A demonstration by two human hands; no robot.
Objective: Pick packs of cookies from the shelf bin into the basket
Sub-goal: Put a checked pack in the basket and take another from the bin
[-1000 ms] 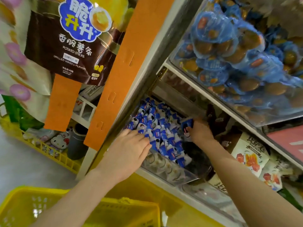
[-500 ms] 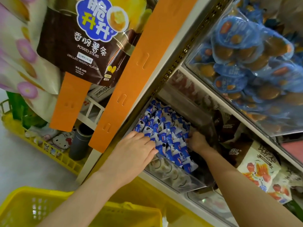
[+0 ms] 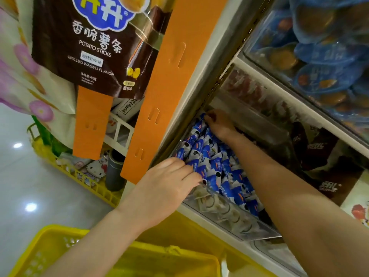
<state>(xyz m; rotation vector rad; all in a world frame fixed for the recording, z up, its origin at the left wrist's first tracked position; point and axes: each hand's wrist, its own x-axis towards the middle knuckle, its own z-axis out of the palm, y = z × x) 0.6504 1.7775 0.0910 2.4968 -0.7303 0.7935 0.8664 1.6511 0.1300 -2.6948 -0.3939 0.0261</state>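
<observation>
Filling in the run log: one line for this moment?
phase: reaching | left hand: on cookie packs, bin front | right hand: bin rear | basket: below

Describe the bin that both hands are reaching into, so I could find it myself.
Start at the long orange strip hanging down the shelf post. Just right of its lower end sits a clear plastic bin, with the left hand at its near corner and the right hand at its far end. Only it holds small blue-and-white cookie packs.
</observation>
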